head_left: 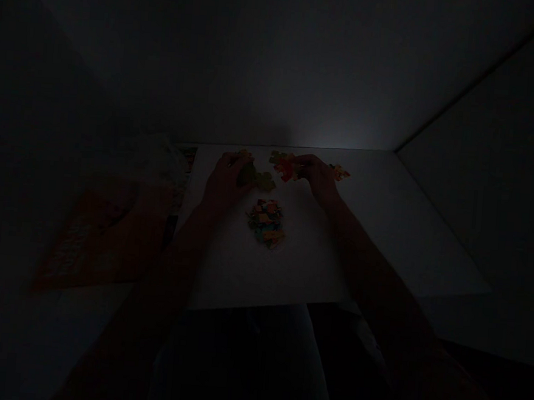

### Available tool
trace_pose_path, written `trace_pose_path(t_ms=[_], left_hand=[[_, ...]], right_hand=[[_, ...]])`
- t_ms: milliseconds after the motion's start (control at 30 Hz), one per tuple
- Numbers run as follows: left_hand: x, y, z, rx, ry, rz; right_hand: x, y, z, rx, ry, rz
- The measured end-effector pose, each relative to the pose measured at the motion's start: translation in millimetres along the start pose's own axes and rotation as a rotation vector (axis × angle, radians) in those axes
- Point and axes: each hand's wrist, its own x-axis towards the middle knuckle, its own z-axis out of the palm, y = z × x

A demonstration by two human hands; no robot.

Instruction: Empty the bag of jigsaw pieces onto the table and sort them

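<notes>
The scene is very dark, and little fine detail can be made out. A pale counter (253,272) is seen running up to a wall, and both forearms are stretched across it toward its far edge.

The left hand (225,182) is laid near the far edge, left of the middle, with its fingers (239,164) curled onto a greenish cluster of puzzle pieces (257,178). The cluster lies under and just to the right of the fingertips, touching them. Whether the fingers are pinched on a piece or only resting on it cannot be told in the gloom.

The right hand (317,176) is placed near the far edge, right of the middle. A red and orange cluster of puzzle pieces (285,166) lies just to its left, touching the fingertips; whether these fingers are closed on a piece cannot be told either. A small group of pieces (339,172) is seen just beyond the hand on its right side.

A loose heap of mixed-colour pieces (266,222) lies on the counter between the two wrists, nearer the person and apart from both hands.

Toward the left edge, an orange flat box or sheet (90,242) is dimly visible, well apart from the hands.
</notes>
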Motion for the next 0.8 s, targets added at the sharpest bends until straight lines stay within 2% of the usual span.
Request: trace_pose_path(t_ms=[133, 200, 267, 300, 367, 433, 533, 600, 667, 800], left_hand=[[-1.0, 1.5, -1.2, 0.005, 0.009, -0.005], [-0.9, 2.8, -1.4, 0.010, 0.014, -0.024], [-0.1, 4.5, -1.9, 0.009, 0.010, -0.043], [0.6, 5.5, -2.4, 0.010, 0.007, -0.054], [1.9, 7.7, -4.2, 0.013, -0.008, -0.080], [2.7, 9.6, -6.7, 0.015, -0.025, -0.103], [2.5, 10.1, -9.4, 0.021, -0.018, -0.116], [2.0, 8.7, -8.9, 0.029, -0.001, -0.111], [1.5, 6.8, -7.0, 0.029, 0.010, -0.096], [1.3, 3.7, -4.4, 0.005, 0.021, -0.085]], right_hand=[[7.4, 9.2, -34.3, -0.127, 0.136, -0.012], [7.3, 15.3, -55.9, -0.320, 0.247, 0.008], [3.7, 18.7, -67.0, -0.591, 0.321, 0.033], [1.0, 18.9, -65.7, -0.692, 0.304, 0.027], [-5.1, 16.1, -48.9, -0.757, 0.156, -0.034], [-11.2, 10.2, -19.7, -0.722, -0.053, -0.126], [-18.1, -0.3, 20.9, -0.760, -0.230, -0.163], [-20.0, -5.7, 33.7, -0.778, -0.285, -0.159], [-19.1, -8.2, 35.8, -0.774, -0.296, -0.163], [-10.2, -2.0, 27.0, -0.669, -0.221, -0.123]])
